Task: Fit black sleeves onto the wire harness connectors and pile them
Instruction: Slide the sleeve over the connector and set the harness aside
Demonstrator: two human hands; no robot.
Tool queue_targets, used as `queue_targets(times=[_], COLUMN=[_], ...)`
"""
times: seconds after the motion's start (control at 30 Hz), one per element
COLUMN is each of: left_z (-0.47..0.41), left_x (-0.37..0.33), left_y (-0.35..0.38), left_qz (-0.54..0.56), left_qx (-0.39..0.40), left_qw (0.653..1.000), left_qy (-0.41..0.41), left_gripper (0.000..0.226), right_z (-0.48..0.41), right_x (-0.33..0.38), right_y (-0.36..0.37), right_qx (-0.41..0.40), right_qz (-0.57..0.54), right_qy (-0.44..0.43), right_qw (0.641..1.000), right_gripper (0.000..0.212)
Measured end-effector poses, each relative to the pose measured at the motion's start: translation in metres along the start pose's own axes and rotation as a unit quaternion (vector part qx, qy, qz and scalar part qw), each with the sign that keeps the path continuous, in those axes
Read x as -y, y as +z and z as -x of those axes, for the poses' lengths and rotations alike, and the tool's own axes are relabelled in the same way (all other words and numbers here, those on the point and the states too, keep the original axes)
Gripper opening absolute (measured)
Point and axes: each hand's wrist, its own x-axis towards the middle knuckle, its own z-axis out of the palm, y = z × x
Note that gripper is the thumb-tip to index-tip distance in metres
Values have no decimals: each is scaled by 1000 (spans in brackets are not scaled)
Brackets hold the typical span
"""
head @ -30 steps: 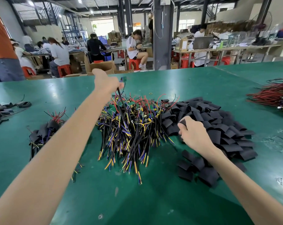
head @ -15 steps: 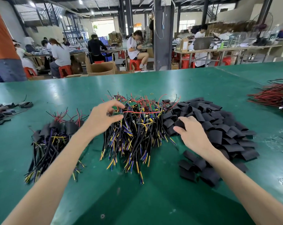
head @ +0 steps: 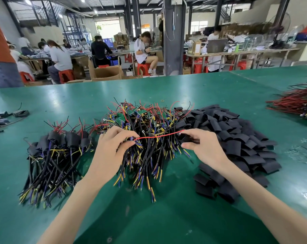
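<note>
The left hand [head: 112, 147] pinches one harness above the unsleeved pile [head: 145, 147], and its red wire [head: 158, 136] stretches to the right hand [head: 202, 147], which grips a black sleeve [head: 185, 138]. I think the wire tip should enter the sleeve first, then the sleeve slides straight toward the connector.

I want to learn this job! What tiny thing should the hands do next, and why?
Probably slide the black sleeve in the right hand along the red wire toward the left hand. The wire already stretches between both hands, with its end at the sleeve.
</note>
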Motion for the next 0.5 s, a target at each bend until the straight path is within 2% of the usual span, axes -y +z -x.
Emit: queue_targets(times=[0.1, 0.27, 0.5], left_z=[1, 4, 5], left_x=[0, -1, -3], left_y=[-2, -3, 0], left_qz=[-35, -78, -80], left_qx=[-6, -4, 2], left_qw=[999, 997, 995], left_qy=[12, 26, 52], left_gripper=[19, 22, 24], right_z=[0, -1, -2], right_x=[2, 1, 0], right_y=[-2, -4, -4], right_qx=[1, 2, -3], right_qz=[-6, -11, -6], right_qy=[-11, 3, 9], right_qw=[1000, 1000, 1000], right_gripper=[34, 35, 38])
